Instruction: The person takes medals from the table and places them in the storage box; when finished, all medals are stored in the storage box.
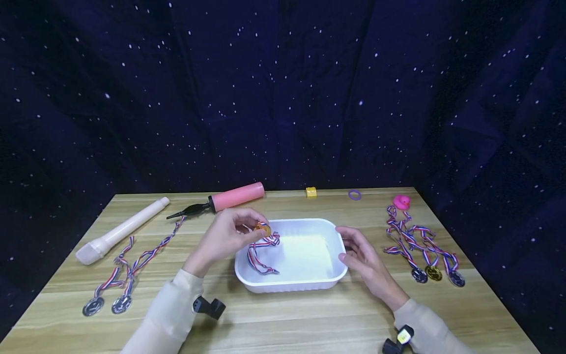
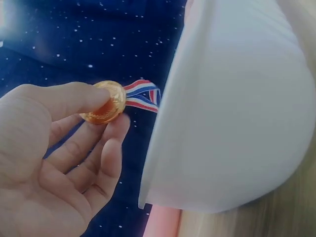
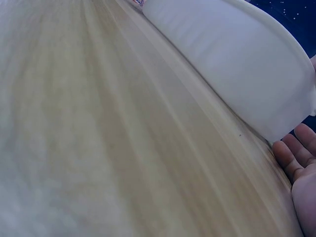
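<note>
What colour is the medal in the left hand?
Gold, on a red, white and blue striped ribbon. The medal shows best in the left wrist view.

My work surface is a wooden table (image 1: 283, 319). At its centre sits a white tray (image 1: 309, 285). Far left lie a cream tube (image 1: 119, 231) and pink hand pump (image 1: 230, 197). Near left lie two silver medals (image 1: 106, 305). At the right lie three medals (image 1: 435, 274); far right, a pink duck (image 1: 401, 201).

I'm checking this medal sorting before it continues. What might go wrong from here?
The left hand pinches the gold medal only by its edges, so it may slip. Its ribbon drapes over the white tray rim and might snag or tug it. The right hand rests open beside the tray without gripping it.
</note>
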`<control>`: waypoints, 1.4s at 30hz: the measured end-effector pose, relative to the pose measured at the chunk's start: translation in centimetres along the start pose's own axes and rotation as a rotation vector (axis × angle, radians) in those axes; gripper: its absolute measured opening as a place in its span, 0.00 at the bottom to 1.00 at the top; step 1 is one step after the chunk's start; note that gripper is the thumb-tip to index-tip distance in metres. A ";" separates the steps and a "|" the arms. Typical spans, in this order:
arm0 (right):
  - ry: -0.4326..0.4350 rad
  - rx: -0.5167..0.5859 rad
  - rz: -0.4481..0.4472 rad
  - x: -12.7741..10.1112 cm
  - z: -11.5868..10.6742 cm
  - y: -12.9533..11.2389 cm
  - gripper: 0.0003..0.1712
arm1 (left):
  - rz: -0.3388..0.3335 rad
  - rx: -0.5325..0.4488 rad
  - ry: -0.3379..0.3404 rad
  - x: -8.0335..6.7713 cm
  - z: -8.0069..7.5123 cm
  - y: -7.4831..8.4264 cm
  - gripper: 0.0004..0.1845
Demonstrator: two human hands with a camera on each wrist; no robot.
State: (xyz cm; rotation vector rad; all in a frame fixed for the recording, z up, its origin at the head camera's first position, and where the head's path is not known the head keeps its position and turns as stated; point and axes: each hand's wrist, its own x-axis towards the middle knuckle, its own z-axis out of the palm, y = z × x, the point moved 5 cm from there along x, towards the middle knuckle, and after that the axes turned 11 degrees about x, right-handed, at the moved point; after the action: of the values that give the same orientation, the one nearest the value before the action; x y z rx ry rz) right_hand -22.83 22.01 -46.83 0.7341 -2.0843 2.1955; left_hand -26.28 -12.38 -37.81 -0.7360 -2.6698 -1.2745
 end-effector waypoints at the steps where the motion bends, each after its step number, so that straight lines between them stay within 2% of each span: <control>1: 0.000 -0.001 0.002 0.0 0.0 0.0 0.36 | 0.001 0.019 -0.006 -0.1 0.1 -0.1 0.09; 7: -0.002 -0.004 0.005 -0.1 0.2 0.0 0.36 | 0.039 0.107 -0.055 -0.3 0.6 0.0 0.08; 16: -0.008 -0.003 -0.010 0.0 0.0 -0.1 0.36 | 0.074 0.327 -0.084 -0.3 1.8 0.1 0.11; 19: -0.009 0.000 -0.016 0.1 0.0 -0.2 0.36 | 0.110 0.414 -0.085 -0.4 2.1 0.3 0.12; 22: -0.010 0.004 -0.019 0.1 0.0 -0.2 0.36 | 0.142 0.492 -0.086 -0.7 2.3 0.4 0.14; 26: -0.008 0.006 -0.017 0.0 0.0 -0.1 0.36 | 0.152 0.556 -0.105 -1.3 2.6 0.3 0.14; 34: -0.004 -0.003 -0.006 0.0 0.0 0.0 0.36 | 0.120 0.549 -0.153 -1.6 2.9 0.2 0.14; 42: -0.007 -0.007 0.000 -0.1 0.1 0.0 0.36 | 0.113 0.534 -0.120 -1.5 2.4 0.3 0.15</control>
State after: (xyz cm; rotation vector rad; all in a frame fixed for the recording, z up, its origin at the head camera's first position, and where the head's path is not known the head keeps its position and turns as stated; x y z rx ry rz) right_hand -22.74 21.94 -46.82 0.7431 -2.0941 2.1875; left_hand -24.53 -10.96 -39.54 -0.8770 -2.8127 -0.4601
